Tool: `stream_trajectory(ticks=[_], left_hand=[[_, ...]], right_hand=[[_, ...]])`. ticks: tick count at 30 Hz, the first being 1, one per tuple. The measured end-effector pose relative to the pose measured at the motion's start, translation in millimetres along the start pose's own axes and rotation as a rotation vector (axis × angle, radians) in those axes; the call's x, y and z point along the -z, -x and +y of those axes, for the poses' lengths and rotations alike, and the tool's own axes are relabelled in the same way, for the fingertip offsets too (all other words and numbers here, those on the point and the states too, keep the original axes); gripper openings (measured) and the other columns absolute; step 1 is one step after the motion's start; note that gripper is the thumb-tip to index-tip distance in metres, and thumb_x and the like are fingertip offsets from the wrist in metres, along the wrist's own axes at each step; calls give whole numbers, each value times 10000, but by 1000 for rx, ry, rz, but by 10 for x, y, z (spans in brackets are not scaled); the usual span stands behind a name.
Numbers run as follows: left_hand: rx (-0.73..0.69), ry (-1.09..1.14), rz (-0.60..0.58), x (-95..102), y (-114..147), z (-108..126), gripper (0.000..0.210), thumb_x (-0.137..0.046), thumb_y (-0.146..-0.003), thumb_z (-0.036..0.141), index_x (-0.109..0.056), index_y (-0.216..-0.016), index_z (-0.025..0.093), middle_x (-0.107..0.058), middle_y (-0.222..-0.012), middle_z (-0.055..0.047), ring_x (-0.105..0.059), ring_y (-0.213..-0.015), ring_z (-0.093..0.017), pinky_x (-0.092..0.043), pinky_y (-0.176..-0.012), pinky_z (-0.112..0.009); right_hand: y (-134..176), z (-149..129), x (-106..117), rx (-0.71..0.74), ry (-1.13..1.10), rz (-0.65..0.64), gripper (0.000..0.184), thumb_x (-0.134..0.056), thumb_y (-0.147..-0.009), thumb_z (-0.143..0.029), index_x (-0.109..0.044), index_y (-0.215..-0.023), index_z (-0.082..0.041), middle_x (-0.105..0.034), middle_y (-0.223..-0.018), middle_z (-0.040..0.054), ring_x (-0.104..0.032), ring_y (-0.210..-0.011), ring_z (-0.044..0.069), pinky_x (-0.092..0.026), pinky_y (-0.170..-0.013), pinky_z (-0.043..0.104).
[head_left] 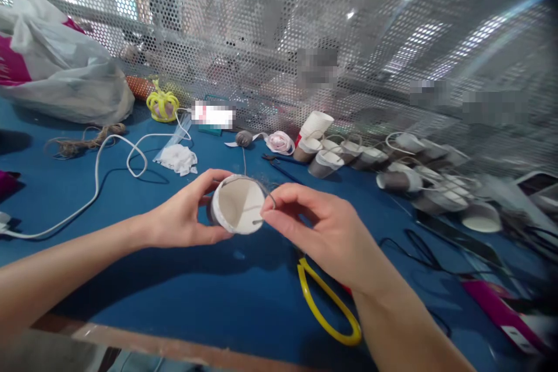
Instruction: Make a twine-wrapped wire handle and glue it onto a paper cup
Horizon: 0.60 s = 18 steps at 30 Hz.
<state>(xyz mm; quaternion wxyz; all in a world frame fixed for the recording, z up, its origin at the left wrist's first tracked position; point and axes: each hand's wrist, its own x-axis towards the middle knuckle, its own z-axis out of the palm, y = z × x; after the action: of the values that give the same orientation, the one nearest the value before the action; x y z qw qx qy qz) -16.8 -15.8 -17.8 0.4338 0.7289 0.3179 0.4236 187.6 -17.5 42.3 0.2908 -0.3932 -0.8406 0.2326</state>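
My left hand (192, 209) is wrapped round a small paper cup (238, 203), tilted so that its pale inside faces me. The cup has a white rim and a darker outer wall. At the rim's right side, my right hand (305, 215) pinches a thin grey cord (274, 202) between thumb and finger. A bit of cord also shows inside the cup. Behind it lies a small ball of grey yarn (244, 139), with a strand running down towards the cup. Scissors with yellow handles (326, 302) lie partly under my right wrist.
Several cups (326, 163) with cord handles stand and lie at the back right. Pliers (283, 165), a ribbon roll (280, 143), white scraps (178, 159) and a white cable (98, 186) lie around. A plastic bag (65, 70) sits back left, before a perforated metal screen (261, 29).
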Motion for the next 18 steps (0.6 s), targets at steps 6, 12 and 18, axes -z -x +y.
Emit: stream_trajectory(ticks=[6,12,18], left_hand=[[-31,68,-32,-13,88,113,603,-677,-645,142,-359,-1153,218,-484,-1141,-55,-514,-1035,-174,-440,-893,-268],[-13,61,-35,-15,116,156,579,-674,-645,166,-369,-1136,196,-498,-1107,-65,-529,-999,-183,-448,-885,-294],[-15,42,-50,-2,115,130,594,-681,-639,193,-382,-1153,205,-502,-1128,-75,-519,-1026,-211,-455,-882,-313]], right_hand=[[107,9,84,242,170,-22,265,-659,-712,-295,-584,-958,-231,-483,-1147,64,-513,-827,149,-464,-673,270],[123,-1,49,292,246,-80,132,-621,-747,-230,-603,-878,-233,-323,-1311,52,-488,-860,152,-459,-779,335],[116,10,10,283,241,-113,50,-586,-772,-229,-619,-807,-242,-294,-1339,32,-489,-872,161,-467,-762,342]])
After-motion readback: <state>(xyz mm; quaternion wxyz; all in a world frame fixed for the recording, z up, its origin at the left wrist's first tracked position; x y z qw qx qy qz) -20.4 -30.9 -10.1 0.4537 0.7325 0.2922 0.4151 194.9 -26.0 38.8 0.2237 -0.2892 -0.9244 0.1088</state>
